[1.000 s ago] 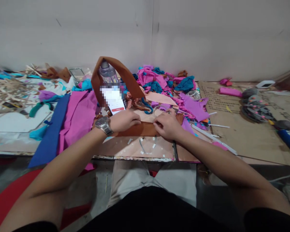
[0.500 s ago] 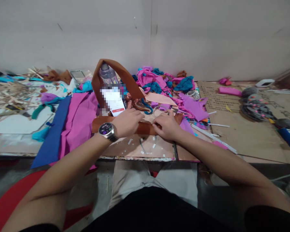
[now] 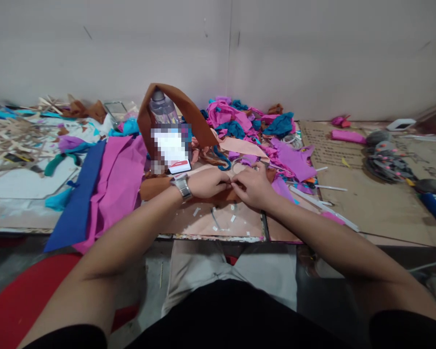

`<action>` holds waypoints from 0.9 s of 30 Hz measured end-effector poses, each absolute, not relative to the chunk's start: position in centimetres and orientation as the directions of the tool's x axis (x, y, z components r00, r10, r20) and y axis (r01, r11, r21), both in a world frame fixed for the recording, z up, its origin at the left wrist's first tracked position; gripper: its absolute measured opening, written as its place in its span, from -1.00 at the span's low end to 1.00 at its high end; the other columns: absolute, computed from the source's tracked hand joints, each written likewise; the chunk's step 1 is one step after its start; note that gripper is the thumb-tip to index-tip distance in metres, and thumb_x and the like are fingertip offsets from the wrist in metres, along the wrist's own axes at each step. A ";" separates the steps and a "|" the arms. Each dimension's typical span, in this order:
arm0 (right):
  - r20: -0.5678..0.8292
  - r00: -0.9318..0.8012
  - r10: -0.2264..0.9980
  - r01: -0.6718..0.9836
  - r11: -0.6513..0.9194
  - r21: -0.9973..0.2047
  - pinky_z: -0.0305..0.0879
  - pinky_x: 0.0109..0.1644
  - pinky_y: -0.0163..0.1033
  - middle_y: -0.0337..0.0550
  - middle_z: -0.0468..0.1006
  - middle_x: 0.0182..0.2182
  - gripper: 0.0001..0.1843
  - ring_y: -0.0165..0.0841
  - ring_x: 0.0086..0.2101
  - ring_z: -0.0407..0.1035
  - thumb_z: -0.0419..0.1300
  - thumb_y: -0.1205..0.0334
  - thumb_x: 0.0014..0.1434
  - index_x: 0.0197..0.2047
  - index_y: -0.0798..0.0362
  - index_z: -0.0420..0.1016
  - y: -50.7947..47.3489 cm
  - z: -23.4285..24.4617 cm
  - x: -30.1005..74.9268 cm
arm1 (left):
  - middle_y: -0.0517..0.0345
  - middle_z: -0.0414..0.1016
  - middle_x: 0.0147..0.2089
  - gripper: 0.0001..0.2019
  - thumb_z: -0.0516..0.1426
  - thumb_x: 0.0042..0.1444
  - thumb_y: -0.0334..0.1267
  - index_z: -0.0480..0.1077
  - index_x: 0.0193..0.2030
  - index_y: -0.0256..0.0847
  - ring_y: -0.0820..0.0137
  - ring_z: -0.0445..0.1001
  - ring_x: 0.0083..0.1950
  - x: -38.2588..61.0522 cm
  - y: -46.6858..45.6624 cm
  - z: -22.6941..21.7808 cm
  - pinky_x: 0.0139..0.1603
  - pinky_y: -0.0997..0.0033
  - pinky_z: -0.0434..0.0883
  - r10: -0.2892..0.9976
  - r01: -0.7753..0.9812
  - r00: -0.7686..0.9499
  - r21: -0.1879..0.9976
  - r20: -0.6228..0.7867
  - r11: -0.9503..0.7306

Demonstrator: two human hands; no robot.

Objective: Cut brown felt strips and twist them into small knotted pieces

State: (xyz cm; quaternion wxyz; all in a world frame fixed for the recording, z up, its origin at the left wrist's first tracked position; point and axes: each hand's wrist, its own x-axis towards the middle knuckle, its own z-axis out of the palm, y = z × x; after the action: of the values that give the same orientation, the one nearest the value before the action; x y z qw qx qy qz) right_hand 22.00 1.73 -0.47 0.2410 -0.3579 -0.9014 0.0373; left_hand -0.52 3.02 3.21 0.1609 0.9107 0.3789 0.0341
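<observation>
A brown strip of crepe-like material (image 3: 156, 188) lies flat along the table before me and runs beneath both hands. My left hand (image 3: 208, 183), with a metal-banded watch on its wrist, is closed, its fingertips pinched together at the strip's upper edge. Touching those fingertips, my right hand (image 3: 253, 188) is also closed, thumb and forefinger pinching near the strip's right end. Exactly what lies between the fingertips is hidden. Beyond the left hand, a lit phone (image 3: 179, 166) leans in front of a clear bottle (image 3: 164, 110), and a long brown band (image 3: 189, 109) loops over the bottle.
Crumpled pink and teal pieces (image 3: 227, 116) are heaped behind my hands. Pink sheets (image 3: 118, 179) and a blue sheet (image 3: 78, 198) hang over the table's front edge. White sticks (image 3: 327, 209) lie right, near cardboard (image 3: 345, 194). Green-handled pliers (image 3: 54, 165) lie left.
My left hand has moved right and slightly down, so its fingertips now meet those of my right hand. Its wrist has turned, hiding the watch face. The right hand stays nearly in place.
</observation>
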 end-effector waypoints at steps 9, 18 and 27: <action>0.380 -0.627 0.680 0.651 0.726 -0.223 -0.13 0.29 0.08 -0.14 0.66 -0.25 -0.84 -0.17 -0.10 0.44 0.17 0.18 0.40 -0.13 -0.01 0.59 1.7 -0.4 21.7 | 0.07 0.63 -0.29 -0.63 0.04 0.39 -0.08 0.61 -0.21 -0.22 0.39 0.43 -0.33 -1.1 3.2 2.3 -0.27 0.39 0.21 0.729 0.658 0.685 0.445 -0.018 -0.607; 0.400 -0.619 0.675 0.654 0.726 -0.212 -0.15 0.29 0.08 -0.13 0.68 -0.21 -0.81 -0.18 -0.10 0.44 0.13 0.16 0.43 -0.11 -0.01 0.57 1.7 -0.5 21.7 | 0.09 0.64 -0.28 -0.65 0.04 0.38 -0.10 0.59 -0.22 -0.21 0.39 0.50 -0.29 -1.3 2.9 2.4 -0.24 0.41 0.27 0.755 0.648 0.656 0.515 -0.003 -0.561; 0.430 -0.619 0.657 0.642 0.739 -0.206 -0.12 0.29 0.08 -0.16 0.67 -0.26 -0.83 -0.18 -0.13 0.45 0.15 0.19 0.40 -0.17 -0.01 0.57 1.8 -0.8 21.6 | 0.10 0.63 -0.31 -0.70 0.07 0.32 -0.14 0.58 -0.24 -0.23 0.40 0.48 -0.32 -1.3 2.7 2.4 -0.28 0.41 0.26 0.775 0.653 0.632 0.537 0.004 -0.535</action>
State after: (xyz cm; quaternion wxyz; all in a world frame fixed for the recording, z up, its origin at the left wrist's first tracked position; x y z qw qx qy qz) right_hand 21.55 1.83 -0.77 0.2457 -0.3610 -0.8995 0.0160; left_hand -1.26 2.74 2.42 0.2518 0.8676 0.4113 0.1214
